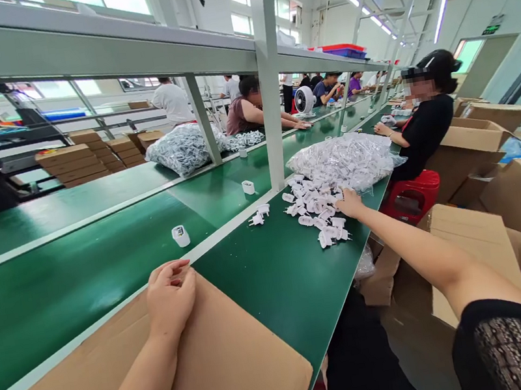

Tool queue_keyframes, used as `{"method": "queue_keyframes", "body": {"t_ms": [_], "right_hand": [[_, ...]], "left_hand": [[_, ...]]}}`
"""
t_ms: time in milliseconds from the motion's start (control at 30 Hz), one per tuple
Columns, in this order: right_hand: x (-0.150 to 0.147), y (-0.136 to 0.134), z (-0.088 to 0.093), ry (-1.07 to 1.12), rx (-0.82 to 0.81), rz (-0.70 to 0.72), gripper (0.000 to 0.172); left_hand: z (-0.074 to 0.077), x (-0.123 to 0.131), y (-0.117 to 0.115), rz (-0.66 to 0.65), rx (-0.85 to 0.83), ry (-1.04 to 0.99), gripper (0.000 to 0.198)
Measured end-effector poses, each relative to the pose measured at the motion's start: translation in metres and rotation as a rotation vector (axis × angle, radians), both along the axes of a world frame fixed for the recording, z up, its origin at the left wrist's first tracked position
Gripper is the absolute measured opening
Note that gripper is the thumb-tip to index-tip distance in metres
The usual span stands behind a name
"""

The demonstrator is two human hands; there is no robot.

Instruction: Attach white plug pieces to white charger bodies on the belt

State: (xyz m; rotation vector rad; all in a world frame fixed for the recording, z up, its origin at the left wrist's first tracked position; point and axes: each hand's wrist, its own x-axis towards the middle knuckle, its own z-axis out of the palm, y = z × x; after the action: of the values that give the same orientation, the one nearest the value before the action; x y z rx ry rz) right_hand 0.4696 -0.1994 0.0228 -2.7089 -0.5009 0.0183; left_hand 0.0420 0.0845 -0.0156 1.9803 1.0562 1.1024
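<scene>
My left hand (171,295) rests on the corner of a flat cardboard sheet (230,351), its fingers loosely bent and no object visible in it. To the right, my right hand (351,203) reaches to the edge of a pile of white two-pin plug pieces (319,205). Its fingers are drawn together on a plug piece, partly hidden among the others. Behind the pile lies a clear plastic bag (344,159) full of similar pieces. A couple of loose plug pieces (258,215) lie left of the pile. A white plug housing (180,236) stands on the green belt beyond my left hand.
Another white housing (248,187) sits farther along the belt. A grey post (270,88) rises beside the pile and carries a shelf. Co-workers sit along the line, one in black (427,109) at right. Open cardboard boxes (469,139) and a red stool (412,197) stand at right.
</scene>
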Motion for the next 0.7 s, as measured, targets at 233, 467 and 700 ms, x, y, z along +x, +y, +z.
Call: {"method": "queue_keyframes", "body": {"t_ms": [233, 467, 700], "right_hand": [[0.003, 0.021, -0.004, -0.069, 0.066, 0.119, 0.046], [0.054, 0.043, 0.037, -0.445, 0.035, 0.183, 0.049], [0.118, 0.09, 0.04, -0.325, -0.082, 0.137, 0.038]], "left_hand": [[0.004, -0.005, -0.005, 0.045, -0.077, 0.019, 0.04], [0.008, 0.001, -0.006, 0.053, -0.076, 0.036, 0.041], [0.009, -0.002, -0.004, 0.056, -0.074, 0.091, 0.041]]}}
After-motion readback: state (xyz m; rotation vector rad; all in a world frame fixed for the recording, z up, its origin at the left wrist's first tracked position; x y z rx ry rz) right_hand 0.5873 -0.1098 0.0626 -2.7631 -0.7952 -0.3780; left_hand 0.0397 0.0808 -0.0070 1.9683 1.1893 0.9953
